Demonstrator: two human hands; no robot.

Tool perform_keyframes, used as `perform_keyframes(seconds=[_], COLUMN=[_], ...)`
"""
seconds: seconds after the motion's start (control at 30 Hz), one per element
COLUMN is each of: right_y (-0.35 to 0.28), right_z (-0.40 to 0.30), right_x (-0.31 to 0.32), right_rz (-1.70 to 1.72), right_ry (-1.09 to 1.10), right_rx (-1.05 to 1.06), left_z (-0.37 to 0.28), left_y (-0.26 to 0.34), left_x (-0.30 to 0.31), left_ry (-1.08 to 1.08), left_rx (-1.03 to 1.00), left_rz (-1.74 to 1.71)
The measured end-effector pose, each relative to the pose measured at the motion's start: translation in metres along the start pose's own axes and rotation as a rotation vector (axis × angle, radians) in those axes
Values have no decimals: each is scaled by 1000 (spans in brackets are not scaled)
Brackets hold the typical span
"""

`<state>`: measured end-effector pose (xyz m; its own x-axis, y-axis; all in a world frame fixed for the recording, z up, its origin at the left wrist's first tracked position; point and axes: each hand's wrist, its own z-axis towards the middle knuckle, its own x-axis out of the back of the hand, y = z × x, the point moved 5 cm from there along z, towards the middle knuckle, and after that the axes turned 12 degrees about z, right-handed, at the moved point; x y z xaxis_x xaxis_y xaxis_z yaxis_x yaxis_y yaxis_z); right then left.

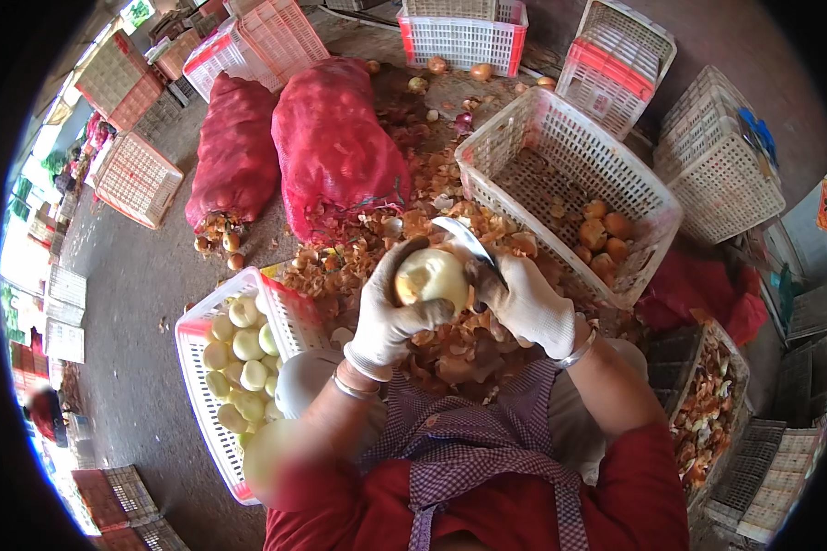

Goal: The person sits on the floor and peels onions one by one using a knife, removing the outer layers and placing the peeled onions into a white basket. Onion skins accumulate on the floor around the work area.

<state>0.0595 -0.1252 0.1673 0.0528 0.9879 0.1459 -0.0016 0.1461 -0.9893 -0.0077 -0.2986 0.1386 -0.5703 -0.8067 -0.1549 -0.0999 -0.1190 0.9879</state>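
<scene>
In front of my lap, my left hand (389, 313), in a soiled white knit glove, holds a partly peeled onion (433, 279). Pale flesh shows over most of it. My gloved right hand (527, 296) grips a small knife (465, 237) with a curved blade and a dark handle. The blade points up and left, just above the onion; whether it touches is hard to tell. Peeled onions (248, 365) fill a white and red plastic crate (200, 399) by my left knee. Unpeeled onions (601, 237) lie in one corner of a larger white crate (565, 227) beyond my right hand.
Loose onion skins (455, 355) cover the floor between my knees and beyond. Two red mesh sacks of onions, one slim (234, 144) and one fuller (338, 138), lie ahead. A crate of peelings (706, 420) stands at my right. Stacked crates (720, 158) line the wall.
</scene>
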Motion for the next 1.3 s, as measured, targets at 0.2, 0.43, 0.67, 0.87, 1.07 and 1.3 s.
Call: perform_keyframes(seconds=[0.2,0.43,0.67,0.87,1.07,1.3], right_y=[6,-4,9,14,-1,-19], right_z=[6,-4,-1,-7,-7,-22], right_x=[11,12,16,49,28,-29], right_rz=[-34,335,792,942,15,-845], right_ry=[123,251,147,312,303,111], right_rx=[8,-47,-47,0,270,472], left_z=[-2,8,9,10,15,10], left_y=[0,-1,-16,-29,-31,-29], left_x=[-14,-12,-25,-5,6,-2], left_ry=[-85,-45,-206,-246,-149,22], left_rx=[19,52,161,118,172,195], left_rz=[128,-267,-486,-892,-1004,-945])
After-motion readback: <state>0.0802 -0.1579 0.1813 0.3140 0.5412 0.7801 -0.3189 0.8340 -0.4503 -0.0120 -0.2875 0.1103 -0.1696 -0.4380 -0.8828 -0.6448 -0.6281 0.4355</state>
